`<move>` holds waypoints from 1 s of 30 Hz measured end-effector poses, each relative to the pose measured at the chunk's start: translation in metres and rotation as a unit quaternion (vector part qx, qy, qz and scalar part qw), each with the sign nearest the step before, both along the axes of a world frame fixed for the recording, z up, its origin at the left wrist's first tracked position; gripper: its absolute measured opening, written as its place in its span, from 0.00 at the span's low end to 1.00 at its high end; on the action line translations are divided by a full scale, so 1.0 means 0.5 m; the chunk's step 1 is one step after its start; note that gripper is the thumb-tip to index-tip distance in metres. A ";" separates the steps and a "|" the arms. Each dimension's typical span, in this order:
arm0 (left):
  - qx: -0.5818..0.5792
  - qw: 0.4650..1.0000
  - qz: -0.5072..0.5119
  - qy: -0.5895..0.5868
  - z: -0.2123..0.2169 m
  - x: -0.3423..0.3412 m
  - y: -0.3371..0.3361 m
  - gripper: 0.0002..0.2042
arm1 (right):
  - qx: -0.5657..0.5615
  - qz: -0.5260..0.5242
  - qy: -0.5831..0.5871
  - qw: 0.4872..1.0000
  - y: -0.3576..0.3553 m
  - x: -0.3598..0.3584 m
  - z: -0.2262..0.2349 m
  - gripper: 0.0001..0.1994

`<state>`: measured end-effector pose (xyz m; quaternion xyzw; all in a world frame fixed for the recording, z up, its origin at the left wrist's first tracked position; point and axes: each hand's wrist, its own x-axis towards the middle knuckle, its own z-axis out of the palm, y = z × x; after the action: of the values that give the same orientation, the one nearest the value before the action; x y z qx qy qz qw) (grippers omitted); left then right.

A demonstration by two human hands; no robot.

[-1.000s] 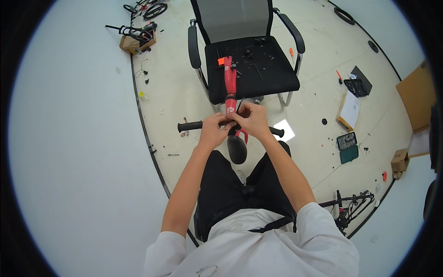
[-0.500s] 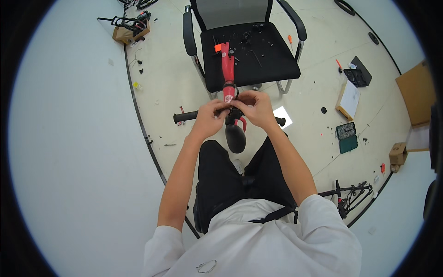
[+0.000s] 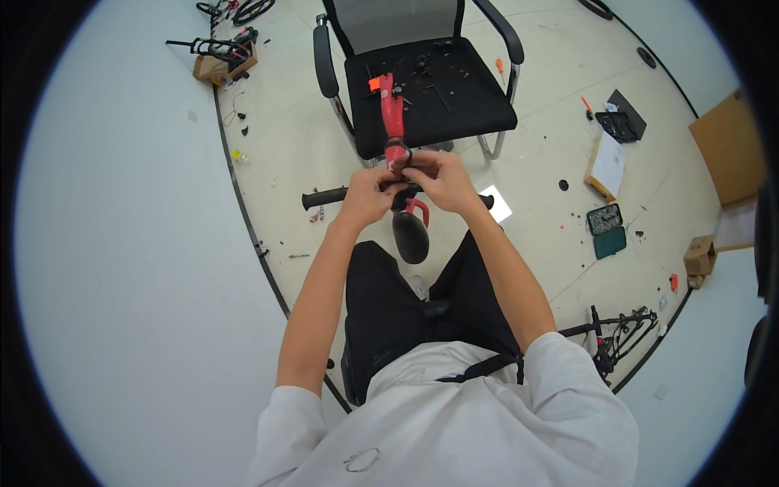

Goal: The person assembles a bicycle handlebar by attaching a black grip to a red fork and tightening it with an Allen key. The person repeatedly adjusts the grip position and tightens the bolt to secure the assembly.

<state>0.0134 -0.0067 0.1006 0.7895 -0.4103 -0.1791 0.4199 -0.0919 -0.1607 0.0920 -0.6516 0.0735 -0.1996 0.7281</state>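
A red bicycle frame [image 3: 393, 122] points away from me, its far forked end over the black chair seat [image 3: 487, 105]. At its near end is a black handlebar [image 3: 327, 197], passing behind my hands. A black saddle [image 3: 411, 238] sits closer to me, beside a curved red tube [image 3: 421, 209]. My left hand [image 3: 369, 195] is closed, its fingertips against the near end of the red tube. Opposite it, my right hand [image 3: 445, 182] pinches with thumb and forefinger at the same spot. Whatever small part lies between the fingertips is hidden.
Loose small parts and a hex key [image 3: 442, 99] lie on the seat. An orange-handled screwdriver [image 3: 500, 68] is on the floor beside the chair. Further right are a white-topped board [image 3: 607, 166], an open green case [image 3: 609, 242] and a black bike frame [image 3: 617, 337]. A wall rises at left.
The whole view has shifted slightly, the chair and frame moving a little left. My right fingers now reach a bit farther up the red tube; both hands stay at the handlebar joint.
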 end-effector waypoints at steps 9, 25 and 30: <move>-0.061 0.996 0.033 0.054 0.037 -0.035 0.000 0.10 | -0.070 -0.137 0.017 0.988 0.035 0.004 -0.003 0.09; 0.009 0.997 -0.027 -0.075 0.019 -0.007 0.000 0.09 | -0.017 -0.009 0.040 0.999 0.005 -0.010 0.011 0.10; -0.022 0.999 -0.016 -0.029 0.019 -0.012 0.003 0.08 | -0.038 -0.096 0.012 0.995 0.023 -0.007 -0.001 0.09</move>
<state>0.0076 -0.0052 0.1099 0.7782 -0.4390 -0.1540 0.4220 -0.0954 -0.1491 0.0914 -0.6714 0.1374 -0.2633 0.6790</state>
